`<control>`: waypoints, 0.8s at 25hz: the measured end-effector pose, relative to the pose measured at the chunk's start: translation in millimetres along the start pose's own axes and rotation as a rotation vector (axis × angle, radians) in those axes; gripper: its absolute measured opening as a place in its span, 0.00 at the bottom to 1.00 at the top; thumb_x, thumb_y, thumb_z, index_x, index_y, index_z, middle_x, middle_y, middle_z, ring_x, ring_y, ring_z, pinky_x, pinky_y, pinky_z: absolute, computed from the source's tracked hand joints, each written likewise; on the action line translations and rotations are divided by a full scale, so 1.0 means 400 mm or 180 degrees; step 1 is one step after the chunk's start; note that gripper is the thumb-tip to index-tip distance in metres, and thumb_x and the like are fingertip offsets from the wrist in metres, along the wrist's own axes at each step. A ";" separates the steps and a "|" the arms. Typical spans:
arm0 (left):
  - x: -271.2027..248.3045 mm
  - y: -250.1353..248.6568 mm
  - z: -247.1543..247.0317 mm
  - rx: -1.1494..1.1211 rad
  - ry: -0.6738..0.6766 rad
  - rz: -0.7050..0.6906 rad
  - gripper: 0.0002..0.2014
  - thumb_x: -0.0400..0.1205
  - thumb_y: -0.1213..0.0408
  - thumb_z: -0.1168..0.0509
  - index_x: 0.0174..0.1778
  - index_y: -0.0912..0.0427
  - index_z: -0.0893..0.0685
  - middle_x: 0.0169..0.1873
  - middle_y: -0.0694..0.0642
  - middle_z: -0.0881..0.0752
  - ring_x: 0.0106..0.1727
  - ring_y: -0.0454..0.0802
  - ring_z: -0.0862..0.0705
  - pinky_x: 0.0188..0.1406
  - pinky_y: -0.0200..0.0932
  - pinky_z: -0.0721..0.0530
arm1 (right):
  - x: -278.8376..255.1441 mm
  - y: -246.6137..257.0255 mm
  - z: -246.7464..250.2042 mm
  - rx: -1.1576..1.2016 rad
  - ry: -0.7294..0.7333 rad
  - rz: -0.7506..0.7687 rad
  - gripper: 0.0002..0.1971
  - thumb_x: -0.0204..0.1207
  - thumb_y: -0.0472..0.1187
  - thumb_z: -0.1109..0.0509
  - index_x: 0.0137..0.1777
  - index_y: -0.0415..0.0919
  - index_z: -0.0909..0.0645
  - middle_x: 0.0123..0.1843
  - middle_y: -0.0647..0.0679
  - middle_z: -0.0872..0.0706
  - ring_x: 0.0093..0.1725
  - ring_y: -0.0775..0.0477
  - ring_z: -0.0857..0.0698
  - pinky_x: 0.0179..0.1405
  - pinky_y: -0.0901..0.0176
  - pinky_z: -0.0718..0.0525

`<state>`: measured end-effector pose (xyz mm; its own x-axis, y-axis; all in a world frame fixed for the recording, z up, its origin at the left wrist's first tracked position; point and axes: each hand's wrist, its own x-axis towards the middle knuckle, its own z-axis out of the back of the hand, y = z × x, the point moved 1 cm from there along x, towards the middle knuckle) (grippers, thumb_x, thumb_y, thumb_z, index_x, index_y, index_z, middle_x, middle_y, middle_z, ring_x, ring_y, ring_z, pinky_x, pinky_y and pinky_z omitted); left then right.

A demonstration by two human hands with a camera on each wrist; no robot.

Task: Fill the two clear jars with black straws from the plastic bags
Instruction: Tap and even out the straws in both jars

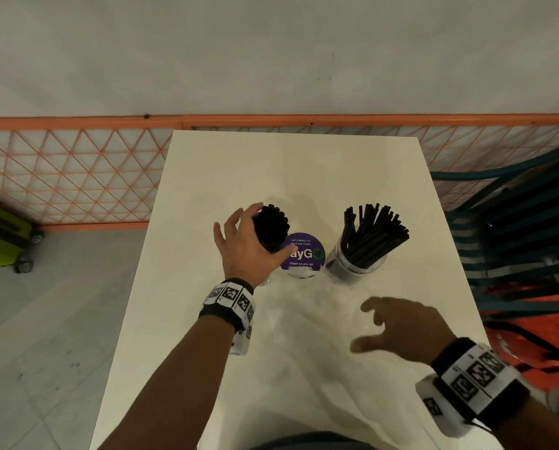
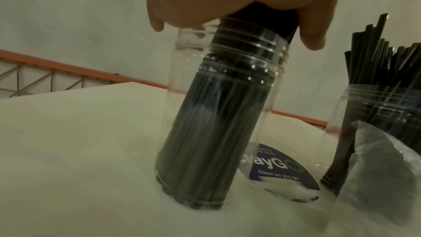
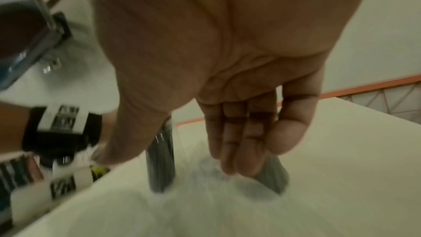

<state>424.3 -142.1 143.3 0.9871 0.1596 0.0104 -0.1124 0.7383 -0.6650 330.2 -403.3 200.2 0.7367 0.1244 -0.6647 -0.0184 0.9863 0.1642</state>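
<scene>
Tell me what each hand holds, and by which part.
The left hand grips the bundle of black straws by its top end, above the clear plastic jar. The right hand holds nothing.

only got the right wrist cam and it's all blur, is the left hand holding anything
Observer: Yes, the left hand grips a bundle of straws standing in the left jar.
Operator: other jar filled?
Observer: The right jar holds loose straws, fanned out and leaning right.
Operator: any bag near the right hand
Observer: A crumpled clear bag lies on the table under the right hand, which hovers open.
</scene>
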 end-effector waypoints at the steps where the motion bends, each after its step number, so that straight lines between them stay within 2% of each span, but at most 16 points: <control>1: 0.000 0.004 -0.001 0.0061 -0.0017 -0.0063 0.50 0.59 0.34 0.21 0.76 0.45 0.31 0.73 0.50 0.21 0.81 0.54 0.32 0.87 0.68 0.51 | -0.001 0.016 0.034 0.0145 -0.0216 0.0191 0.45 0.50 0.86 0.41 0.66 0.63 0.28 0.54 0.65 0.19 0.51 0.61 0.18 0.54 0.56 0.19; 2: 0.001 0.009 -0.002 0.0129 -0.0027 -0.0129 0.49 0.59 0.34 0.21 0.75 0.46 0.30 0.72 0.50 0.20 0.81 0.55 0.31 0.87 0.69 0.50 | 0.004 0.038 0.066 0.0241 -0.0521 0.0385 0.42 0.54 0.85 0.43 0.64 0.62 0.26 0.54 0.65 0.19 0.50 0.62 0.19 0.52 0.58 0.19; 4: 0.001 0.017 -0.006 0.0190 -0.0031 -0.0214 0.48 0.59 0.32 0.23 0.74 0.46 0.29 0.70 0.51 0.19 0.79 0.55 0.30 0.86 0.69 0.49 | 0.025 0.100 0.124 0.0392 -0.1296 0.0880 0.34 0.63 0.80 0.42 0.64 0.61 0.25 0.58 0.64 0.19 0.56 0.60 0.20 0.53 0.61 0.21; 6: 0.003 0.017 -0.007 0.0120 -0.0102 -0.0239 0.45 0.61 0.32 0.29 0.73 0.48 0.27 0.68 0.52 0.17 0.78 0.57 0.27 0.85 0.70 0.47 | 0.069 0.192 0.177 0.0719 -0.1886 0.1403 0.33 0.70 0.73 0.37 0.71 0.57 0.28 0.69 0.60 0.22 0.68 0.56 0.24 0.64 0.60 0.25; 7: 0.005 0.014 -0.005 0.0137 -0.0123 -0.0232 0.43 0.62 0.33 0.34 0.73 0.50 0.25 0.67 0.52 0.16 0.77 0.58 0.26 0.85 0.71 0.46 | 0.101 0.245 0.200 0.0855 -0.1987 0.1608 0.35 0.72 0.70 0.35 0.75 0.54 0.31 0.74 0.57 0.25 0.73 0.54 0.28 0.69 0.59 0.28; 9: 0.009 0.007 -0.001 0.0428 -0.0029 -0.0240 0.41 0.64 0.34 0.39 0.72 0.52 0.23 0.67 0.51 0.16 0.77 0.60 0.26 0.84 0.73 0.43 | 0.177 0.341 0.222 0.0814 -0.1882 0.1859 0.41 0.74 0.67 0.34 0.82 0.47 0.39 0.83 0.51 0.35 0.81 0.50 0.36 0.75 0.57 0.35; 11: 0.011 0.012 -0.005 0.0851 0.0011 -0.0341 0.36 0.70 0.39 0.33 0.73 0.52 0.23 0.69 0.52 0.18 0.77 0.61 0.26 0.82 0.75 0.40 | 0.251 0.387 0.198 0.0491 -0.1647 0.1868 0.46 0.75 0.69 0.37 0.84 0.41 0.46 0.86 0.44 0.42 0.84 0.45 0.41 0.81 0.51 0.39; 13: 0.005 0.021 -0.009 0.0913 -0.0076 -0.0354 0.36 0.73 0.44 0.29 0.77 0.53 0.26 0.71 0.53 0.20 0.76 0.62 0.25 0.82 0.74 0.38 | 0.295 0.380 0.148 0.0116 -0.1681 0.1866 0.48 0.75 0.71 0.40 0.84 0.36 0.47 0.85 0.39 0.40 0.85 0.41 0.44 0.84 0.44 0.41; 14: 0.004 0.023 -0.011 0.0781 -0.0097 -0.0319 0.37 0.72 0.46 0.29 0.78 0.52 0.28 0.71 0.52 0.20 0.76 0.61 0.25 0.82 0.73 0.39 | 0.301 0.368 0.132 0.0097 -0.1761 0.1877 0.48 0.75 0.71 0.41 0.83 0.34 0.46 0.84 0.38 0.39 0.85 0.40 0.44 0.84 0.43 0.42; 16: -0.001 0.022 -0.016 0.0490 -0.0111 -0.0265 0.36 0.72 0.46 0.32 0.77 0.50 0.30 0.70 0.49 0.19 0.76 0.59 0.25 0.84 0.72 0.42 | 0.298 0.351 0.119 0.0400 -0.1829 0.1850 0.46 0.77 0.67 0.40 0.83 0.33 0.46 0.84 0.37 0.40 0.85 0.40 0.45 0.84 0.49 0.45; 20: -0.002 0.010 -0.023 0.0365 -0.0086 -0.0236 0.33 0.71 0.47 0.34 0.73 0.50 0.26 0.67 0.48 0.17 0.76 0.59 0.25 0.84 0.71 0.44 | 0.295 0.335 0.112 0.0606 -0.1961 0.1694 0.45 0.77 0.67 0.40 0.83 0.35 0.45 0.85 0.37 0.41 0.82 0.38 0.40 0.79 0.47 0.35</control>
<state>424.2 -145.2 133.8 0.9899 0.1184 0.0775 -0.0532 0.8186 -0.5720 444.8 -261.4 176.3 0.9007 0.4321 0.0448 -0.3945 0.7706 0.5006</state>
